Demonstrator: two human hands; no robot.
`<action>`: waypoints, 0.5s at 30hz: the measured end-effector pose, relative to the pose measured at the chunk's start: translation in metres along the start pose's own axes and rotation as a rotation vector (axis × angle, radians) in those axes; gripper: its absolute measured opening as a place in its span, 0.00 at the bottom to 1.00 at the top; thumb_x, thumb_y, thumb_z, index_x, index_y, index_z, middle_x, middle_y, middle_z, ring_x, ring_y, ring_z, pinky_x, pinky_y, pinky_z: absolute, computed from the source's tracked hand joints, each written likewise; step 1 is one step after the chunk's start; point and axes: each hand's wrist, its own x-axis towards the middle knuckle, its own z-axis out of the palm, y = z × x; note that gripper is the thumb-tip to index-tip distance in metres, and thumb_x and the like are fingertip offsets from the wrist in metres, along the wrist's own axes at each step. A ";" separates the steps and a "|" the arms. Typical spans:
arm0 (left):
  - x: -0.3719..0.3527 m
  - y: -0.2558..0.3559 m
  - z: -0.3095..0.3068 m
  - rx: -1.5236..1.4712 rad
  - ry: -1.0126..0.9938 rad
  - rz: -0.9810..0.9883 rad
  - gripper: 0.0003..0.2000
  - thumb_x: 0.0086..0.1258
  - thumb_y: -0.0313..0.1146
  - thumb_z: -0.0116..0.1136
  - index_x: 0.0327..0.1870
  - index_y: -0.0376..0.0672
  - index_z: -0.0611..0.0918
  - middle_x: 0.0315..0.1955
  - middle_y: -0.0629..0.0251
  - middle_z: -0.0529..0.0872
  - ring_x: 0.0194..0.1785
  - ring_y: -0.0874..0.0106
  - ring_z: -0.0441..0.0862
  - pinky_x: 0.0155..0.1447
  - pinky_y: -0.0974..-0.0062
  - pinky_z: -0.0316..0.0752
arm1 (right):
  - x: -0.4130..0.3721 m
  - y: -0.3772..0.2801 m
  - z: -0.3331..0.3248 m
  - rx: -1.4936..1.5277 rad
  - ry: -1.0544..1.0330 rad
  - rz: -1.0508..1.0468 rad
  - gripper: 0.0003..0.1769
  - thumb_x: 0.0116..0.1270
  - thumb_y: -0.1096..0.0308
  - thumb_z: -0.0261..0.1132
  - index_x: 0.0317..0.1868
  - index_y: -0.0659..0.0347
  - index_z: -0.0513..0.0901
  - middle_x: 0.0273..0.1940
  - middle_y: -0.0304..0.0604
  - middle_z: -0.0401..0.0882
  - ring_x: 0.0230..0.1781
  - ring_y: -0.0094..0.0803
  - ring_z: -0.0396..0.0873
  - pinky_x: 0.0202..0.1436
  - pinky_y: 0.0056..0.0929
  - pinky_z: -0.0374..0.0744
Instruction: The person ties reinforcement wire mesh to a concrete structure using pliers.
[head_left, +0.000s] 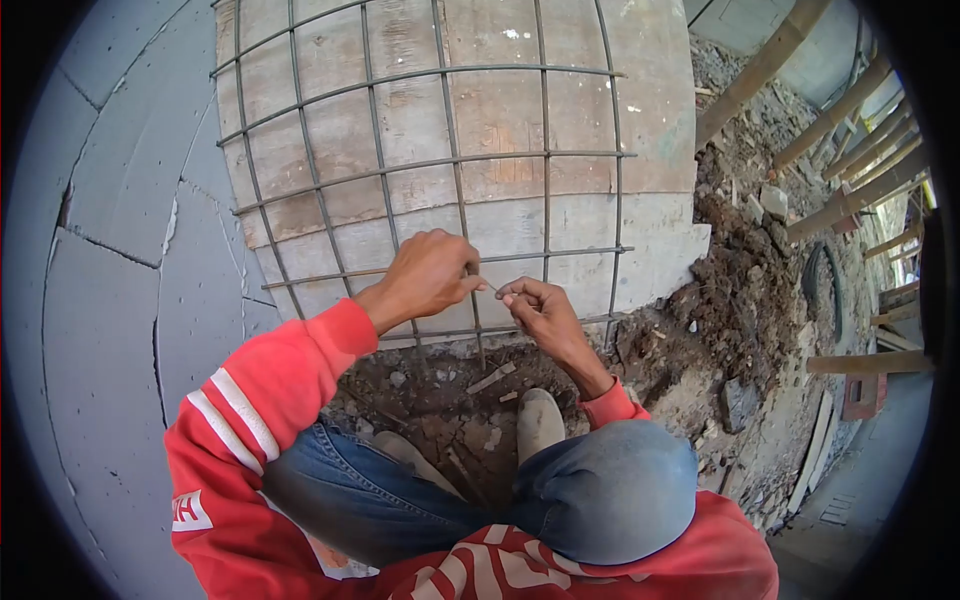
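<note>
Grey block wall [110, 300] left of the steel mesh [380, 160], plank formwork [500, 120] behind the mesh, dug soil [450, 390] below it, left hand [430, 275] and right hand [535, 305] close together at the mesh's lower rows, each pinching the tie wire [491, 287] (thin, short) against the mesh

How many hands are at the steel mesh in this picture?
2. The left hand is curled at a crossing of the steel mesh; the right hand is just right of it, and both pinch a thin wire. No other hand shows.
</note>
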 end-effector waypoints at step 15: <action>0.099 -0.036 0.079 -0.928 0.749 -0.695 0.19 0.77 0.46 0.55 0.38 0.34 0.83 0.27 0.64 0.82 0.30 0.73 0.77 0.37 0.71 0.71 | 0.007 0.071 -0.037 -0.383 0.489 0.039 0.17 0.67 0.61 0.70 0.45 0.69 0.87 0.23 0.48 0.79 0.22 0.29 0.71 0.28 0.31 0.71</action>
